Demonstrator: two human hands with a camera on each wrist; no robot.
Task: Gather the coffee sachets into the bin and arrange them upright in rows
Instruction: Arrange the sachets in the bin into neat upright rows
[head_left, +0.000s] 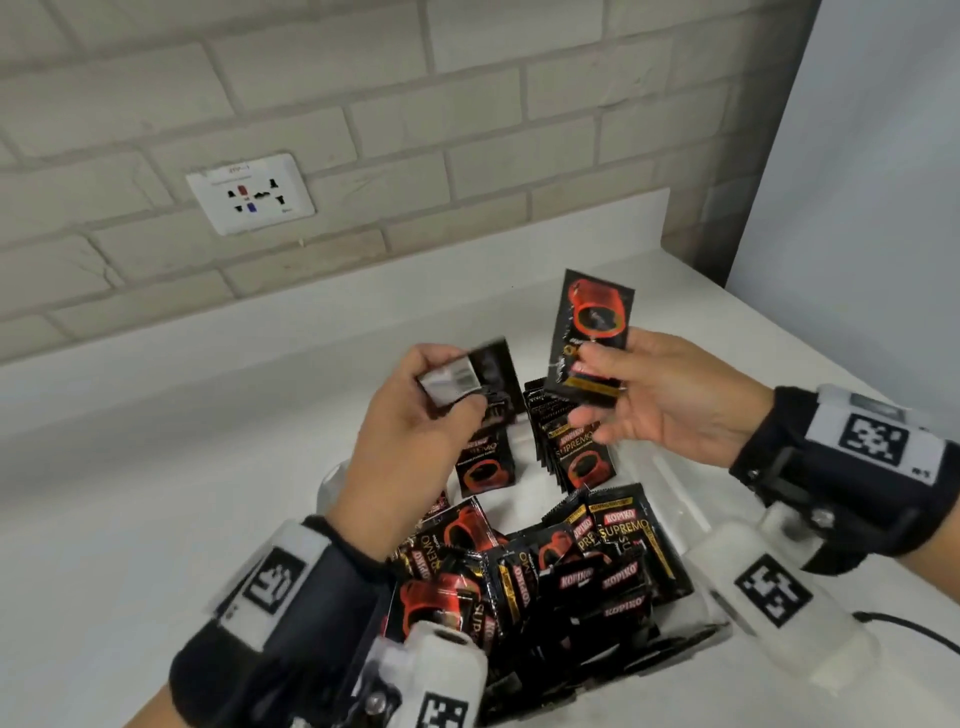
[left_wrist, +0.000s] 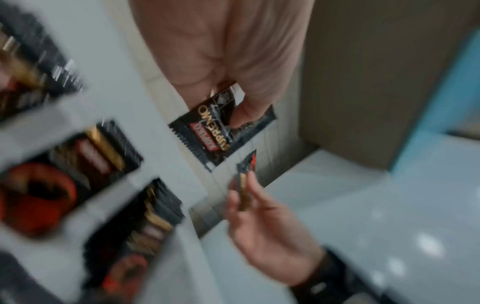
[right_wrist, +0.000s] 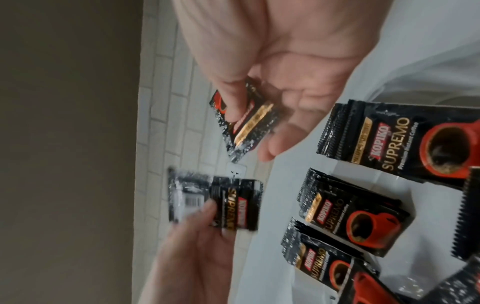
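the step in hand looks like sorting: both hands are up over the clear bin (head_left: 670, 483), each with a coffee sachet, apparently turning them the right way before they join the rows.

the left hand (head_left: 415, 415) is above the far left part of the bin, knuckles toward the camera, its fingers (head_left: 457, 410) curled and pinching what looks like two overlapped sachets (right_wrist: 215, 200); the right wrist view shows a barcode back and a printed front side by side, blurred. the right hand (head_left: 660, 395) is above the far right part, palm turned inward, thumb and forefinger pinching one sachet (head_left: 592, 332) by its lower half so it stands up with the red cup picture at the top, meaning it is held upside down. the other fingers of that hand are loosely spread.

in the bin, short upright rows (head_left: 576, 447) already stand at the far end, labels facing the near edge. the near half holds a loose heap of sachets (head_left: 545, 571) lying every which way. the bin sits on the white desk (head_left: 156, 493) near its right end, close to the brick wall (head_left: 311, 104) with the wall socket (head_left: 252, 193).

my guess is the next move calls for flipping the right-hand sachet so the label reads upright, then slipping it down at the front of a row without knocking the thin, slippery packs over. much of the heap is still to be stood up, so the task seems under halfway.
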